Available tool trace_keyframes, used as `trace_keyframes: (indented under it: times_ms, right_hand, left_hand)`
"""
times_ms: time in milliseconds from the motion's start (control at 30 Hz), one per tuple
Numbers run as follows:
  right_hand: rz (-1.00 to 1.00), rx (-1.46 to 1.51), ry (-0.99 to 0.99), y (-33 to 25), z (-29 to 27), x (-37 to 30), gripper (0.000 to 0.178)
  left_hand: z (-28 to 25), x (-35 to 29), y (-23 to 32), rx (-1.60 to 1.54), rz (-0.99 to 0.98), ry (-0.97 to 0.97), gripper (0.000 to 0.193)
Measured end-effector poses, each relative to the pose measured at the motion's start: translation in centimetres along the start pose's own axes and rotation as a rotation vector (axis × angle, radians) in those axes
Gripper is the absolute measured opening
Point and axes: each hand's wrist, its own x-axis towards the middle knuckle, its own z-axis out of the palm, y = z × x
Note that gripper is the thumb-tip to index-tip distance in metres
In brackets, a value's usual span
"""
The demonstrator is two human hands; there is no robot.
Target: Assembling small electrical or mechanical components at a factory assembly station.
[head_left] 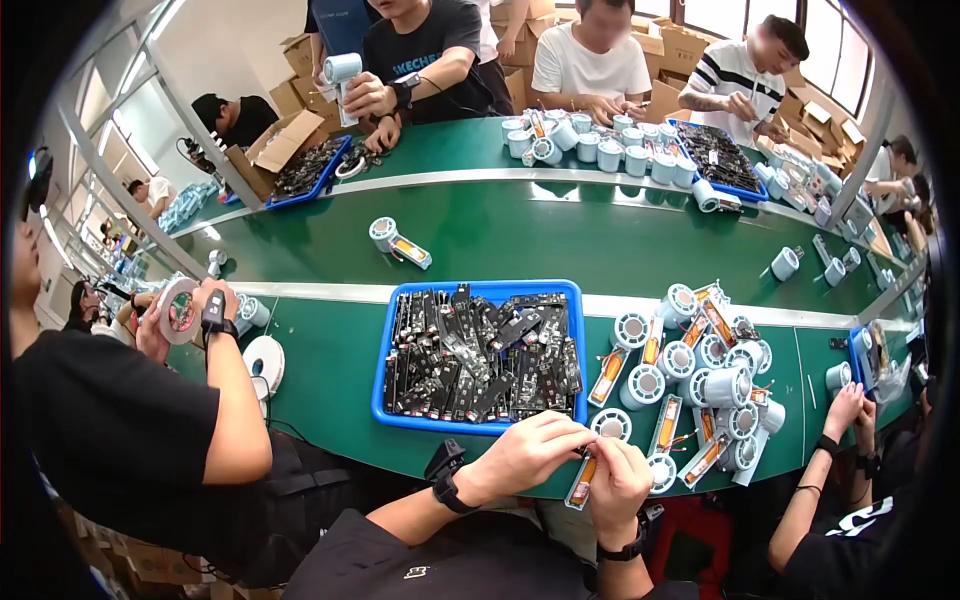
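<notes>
Near the table's front edge, my hands meet over a light-blue handheld fan [580, 486] whose opened handle shows an orange battery. Its round head [611, 424] peeks out beyond my fingers. My right hand [622, 482] is closed around the fan's handle. From the left comes my left hand [530, 452], its fingertips pinched at the handle's top; whatever is between them is too small to make out. Just beyond my left hand stands a blue tray [378, 390] heaped with black circuit boards [470, 350]. More opened fans [700, 380] are piled to the right, batteries and wires exposed.
A fan [400, 243] lies on the green belt [320, 240] beyond the tray. At the left, a co-worker holds a round reel [180, 310], with a white reel [263, 367] on the table. Another person's hands [850, 410] work at the right. Co-workers sit across the line.
</notes>
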Motion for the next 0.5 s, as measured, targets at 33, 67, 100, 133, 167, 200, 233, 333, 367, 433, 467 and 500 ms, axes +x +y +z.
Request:
trace_keyframes:
  times_ms: [33,67,100,133,167,200,233,333,367,433,467,500]
  right_hand:
    - [-0.024,0.008,0.010,0.1,0.1,-0.1,0.019]
    - [-0.048,0.016,0.018,0.2,0.1,-0.1,0.018]
    - [-0.072,0.023,0.025,0.3,0.1,-0.2,0.017]
    - [-0.073,0.027,0.024,0.3,0.1,-0.1,0.017]
    - [-0.018,0.035,-0.002,0.0,0.1,-0.2,0.018]
    - [0.037,0.044,-0.028,-0.3,0.0,-0.2,0.019]
    - [0.094,0.053,-0.056,-0.6,0.0,-0.4,0.020]
    - [0.071,0.078,-0.090,-0.4,-0.1,-0.8,0.024]
    - [0.060,0.088,-0.104,-0.3,-0.1,-0.9,0.027]
    - [0.037,0.053,-0.111,0.1,-0.3,-0.7,0.029]
    - [0.013,0.016,-0.117,0.4,-0.4,-0.7,0.032]
    - [-0.008,-0.024,-0.124,0.6,-0.4,-0.5,0.035]
  left_hand:
    - [0.1,-0.1,0.1,-0.001,-0.007,-0.001,0.043]
    - [0.2,-0.1,0.1,-0.002,-0.016,-0.002,0.043]
    - [0.3,-0.1,0.0,-0.004,-0.025,-0.002,0.043]
    - [0.4,-0.1,0.0,-0.001,-0.027,-0.001,0.043]
    - [0.2,0.0,0.0,-0.014,-0.032,0.008,0.043]
    - [0.1,0.0,0.1,-0.027,-0.039,0.018,0.043]
    - [0.0,0.0,0.2,-0.040,-0.046,0.027,0.042]
    - [0.3,-0.1,0.3,-0.043,-0.028,0.032,0.042]
    - [0.4,0.0,0.2,-0.046,-0.015,0.035,0.041]
    - [0.4,0.1,-0.2,-0.061,-0.007,0.030,0.041]
    - [0.5,0.2,-0.4,-0.077,0.005,0.026,0.040]
    - [0.5,0.4,-0.8,-0.097,0.017,0.021,0.040]
